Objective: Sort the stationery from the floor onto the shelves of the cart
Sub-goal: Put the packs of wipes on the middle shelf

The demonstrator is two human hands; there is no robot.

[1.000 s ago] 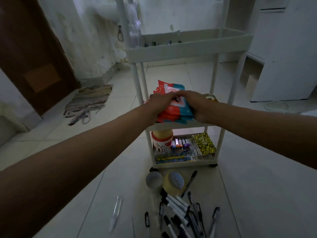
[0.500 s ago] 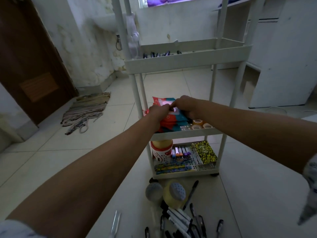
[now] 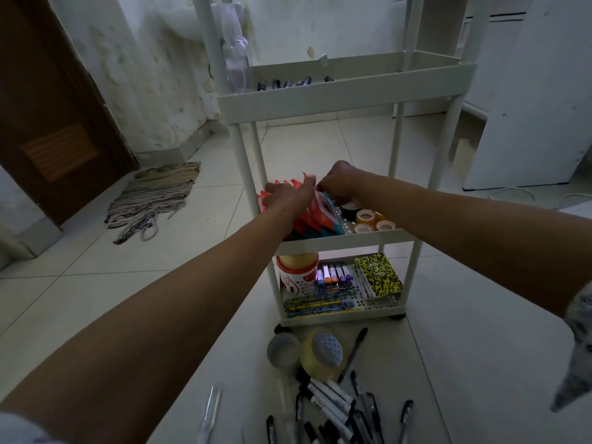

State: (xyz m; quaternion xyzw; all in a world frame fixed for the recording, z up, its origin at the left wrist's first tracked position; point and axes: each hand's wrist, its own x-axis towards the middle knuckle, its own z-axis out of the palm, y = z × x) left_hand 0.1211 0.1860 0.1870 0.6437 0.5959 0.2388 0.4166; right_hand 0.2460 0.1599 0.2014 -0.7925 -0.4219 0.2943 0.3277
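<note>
Since the earlier frames the red and blue packets (image 3: 315,216) have gone from a flat stack under both palms to a fanned row standing on edge on the middle shelf (image 3: 346,242) of the cart (image 3: 347,94). Left hand (image 3: 290,195) lies across the packet tops, fingers fairly straight, pressing the row back. Right hand (image 3: 341,184) is curled at the upper edge of the nearest packet; it appears to pinch that edge, though the fingertips are hidden. Tape rolls (image 3: 368,219) sit on the same shelf, just right of the packets.

Remaining stationery lies on the floor in front of the cart, below and nearer than both hands: a heap of pens (image 3: 333,408) with long axes running mostly toward the cart, and a large tape roll (image 3: 323,354) beside the cart's base. Judged from the arms' lines, the right hand would have the more direct reach down to the heap.
</note>
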